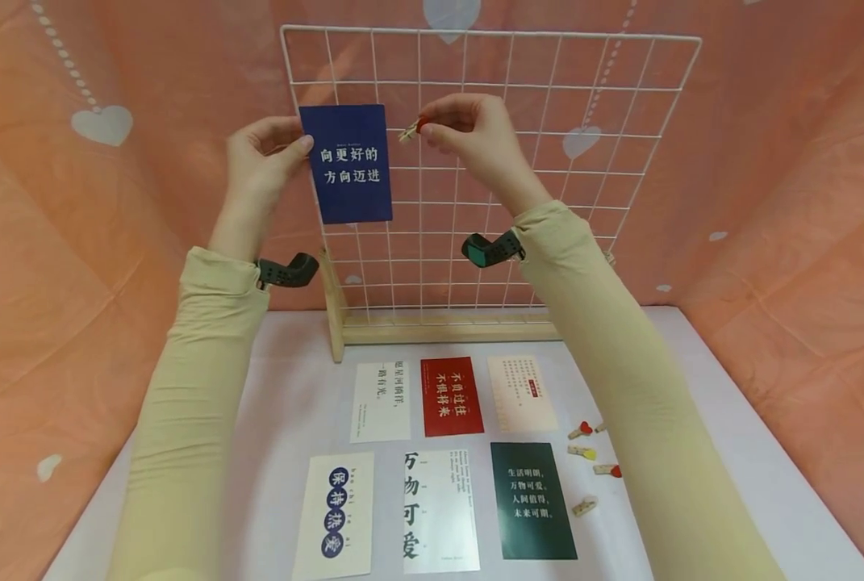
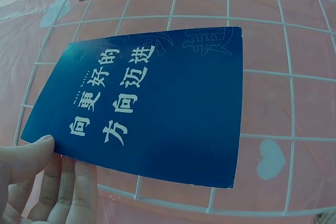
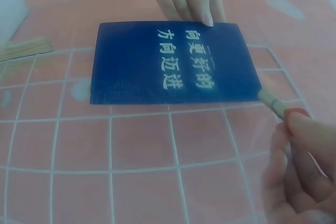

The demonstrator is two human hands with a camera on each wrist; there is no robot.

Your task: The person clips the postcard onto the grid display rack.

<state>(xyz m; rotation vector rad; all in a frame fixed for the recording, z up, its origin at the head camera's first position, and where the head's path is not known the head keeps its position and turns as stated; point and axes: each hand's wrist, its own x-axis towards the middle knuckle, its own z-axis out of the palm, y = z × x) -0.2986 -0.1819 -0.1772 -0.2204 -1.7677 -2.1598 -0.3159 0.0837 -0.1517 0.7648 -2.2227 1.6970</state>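
Card (image 1: 353,200), dark blue with white lettering, is upright before the upper left of a white wire grid (image 1: 490,33), its left edge pinched by the left hand (image 1: 263,157). Near its right edge, the right hand (image 1: 481,133) pinches a wooden clip (image 1: 406,133) (red at one end). Six other cards (image 1: 468,424) lie below on the counter (image 1: 279,387).

The table (image 1: 279,395) bears cards (image 1: 452,395), clips (image 1: 585,507), a rack (image 1: 446,330).

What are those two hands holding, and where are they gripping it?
In the head view, the left hand pinches the blue card by its upper left edge; the right hand pinches a wooden clip at its red end.
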